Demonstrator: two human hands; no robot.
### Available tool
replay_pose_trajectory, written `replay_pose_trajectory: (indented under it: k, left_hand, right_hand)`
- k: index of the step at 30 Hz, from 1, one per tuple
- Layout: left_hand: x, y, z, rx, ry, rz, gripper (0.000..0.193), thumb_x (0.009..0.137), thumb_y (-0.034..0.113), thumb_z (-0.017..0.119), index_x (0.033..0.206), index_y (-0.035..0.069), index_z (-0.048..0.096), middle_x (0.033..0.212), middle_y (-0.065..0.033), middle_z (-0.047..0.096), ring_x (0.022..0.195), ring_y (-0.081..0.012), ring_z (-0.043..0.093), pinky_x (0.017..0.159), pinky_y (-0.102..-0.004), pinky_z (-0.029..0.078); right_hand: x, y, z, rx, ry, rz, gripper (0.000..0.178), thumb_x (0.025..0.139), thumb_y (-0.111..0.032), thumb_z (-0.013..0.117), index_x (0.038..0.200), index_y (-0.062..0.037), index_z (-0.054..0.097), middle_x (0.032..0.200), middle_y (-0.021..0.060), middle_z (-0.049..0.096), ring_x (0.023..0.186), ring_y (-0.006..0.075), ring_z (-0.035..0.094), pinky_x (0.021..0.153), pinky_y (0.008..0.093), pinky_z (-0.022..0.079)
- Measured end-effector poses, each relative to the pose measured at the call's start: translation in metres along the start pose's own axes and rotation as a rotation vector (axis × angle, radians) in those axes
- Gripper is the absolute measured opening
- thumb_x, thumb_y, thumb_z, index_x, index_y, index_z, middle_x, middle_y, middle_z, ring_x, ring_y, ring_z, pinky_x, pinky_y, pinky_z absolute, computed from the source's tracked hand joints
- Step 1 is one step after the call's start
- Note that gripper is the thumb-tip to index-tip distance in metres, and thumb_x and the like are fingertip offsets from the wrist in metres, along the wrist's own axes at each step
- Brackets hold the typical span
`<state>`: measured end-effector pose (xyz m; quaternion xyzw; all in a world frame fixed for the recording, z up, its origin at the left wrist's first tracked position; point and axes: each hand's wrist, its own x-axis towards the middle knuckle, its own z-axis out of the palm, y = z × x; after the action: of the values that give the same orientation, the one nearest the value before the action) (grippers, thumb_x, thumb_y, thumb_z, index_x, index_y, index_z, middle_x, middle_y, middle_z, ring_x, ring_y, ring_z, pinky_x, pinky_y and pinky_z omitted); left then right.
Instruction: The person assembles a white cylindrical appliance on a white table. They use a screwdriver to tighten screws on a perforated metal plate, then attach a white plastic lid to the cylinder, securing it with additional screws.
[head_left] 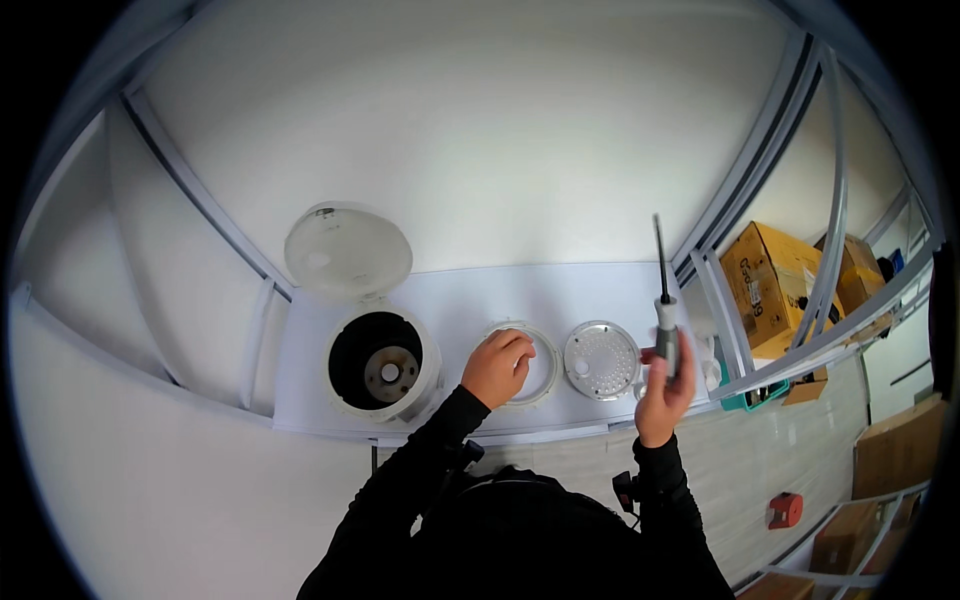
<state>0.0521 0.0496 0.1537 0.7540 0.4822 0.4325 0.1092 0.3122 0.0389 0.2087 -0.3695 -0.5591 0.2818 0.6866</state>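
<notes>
My right hand [664, 395] is wrapped round the grey handle of a screwdriver [667, 325], whose dark shaft points up and away from me. Left of it, a round perforated metal plate [602, 360] lies on the white table [465, 290]. My left hand [498, 368] is closed, fingers curled, over the left side of a white ring-shaped part [545, 370]; whatever its fingers hold, if anything, is hidden. Further left stands a white rice cooker [428, 362] without its inner pot, a round heating plate [390, 374] showing at the bottom. Its lid [348, 250] is raised.
White parts [706, 365], partly hidden, sit at the table's right end. Beyond the grey frame post [735, 310] are a yellow cardboard box [775, 290] and a teal crate [752, 398]. A red stool [786, 510] stands on the floor at lower right, near shelves holding brown boxes [848, 535].
</notes>
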Motion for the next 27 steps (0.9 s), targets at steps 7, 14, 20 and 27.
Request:
replay_pose_trajectory:
  k: [7, 14, 20, 27]
  left_hand:
    - [-0.009, 0.026, -0.064, 0.007, 0.132, -0.033, 0.009, 0.083, -0.002, 0.069, 0.090, 0.005, 0.067, 0.105, -0.0064, 0.069, 0.098, -0.0298, 0.066, 0.081, -0.0402, 0.055]
    - [-0.057, -0.022, -0.151, 0.201, 0.432, -0.153, 0.010, 0.083, -0.002, 0.070, 0.091, 0.004, 0.067, 0.107, -0.0126, 0.070, 0.089, -0.0326, 0.068, 0.078, -0.0396, 0.055]
    - [-0.079, -0.076, -0.235, 0.335, 0.635, -0.249, 0.028, 0.085, 0.000, 0.067, 0.113, 0.003, 0.063, 0.120, -0.0166, 0.067, 0.106, -0.0349, 0.066, 0.087, -0.0410, 0.054]
    - [-0.046, -0.124, -0.292, 0.221, 0.500, -0.169, 0.078, 0.087, 0.004, 0.069, 0.157, 0.007, 0.035, 0.157, -0.0229, 0.041, 0.136, -0.0363, 0.053, 0.108, -0.0444, 0.047]
  right_hand:
    - [-0.022, 0.036, 0.047, -0.087, -0.485, 0.308, 0.036, 0.093, -0.003, 0.070, 0.124, -0.0024, 0.051, 0.100, 0.0073, 0.061, 0.082, 0.0162, 0.060, 0.078, 0.0288, 0.052]
    - [-0.039, 0.018, 0.121, -0.251, -0.764, 0.227, 0.034, 0.085, -0.009, 0.081, 0.109, -0.0039, 0.057, 0.081, 0.0065, 0.059, 0.071, 0.0155, 0.055, 0.066, 0.0303, 0.047]
    - [-0.057, 0.008, 0.180, -0.364, -0.852, -0.121, 0.029, 0.073, -0.006, 0.085, 0.094, -0.0028, 0.064, 0.085, 0.0101, 0.063, 0.074, 0.0275, 0.064, 0.065, 0.0353, 0.051]
    - [-0.074, -0.007, 0.230, -0.361, -0.623, -0.135, 0.030, 0.067, -0.004, 0.085, 0.092, -0.0047, 0.067, 0.101, 0.0116, 0.062, 0.090, 0.0320, 0.064, 0.073, 0.0376, 0.053]
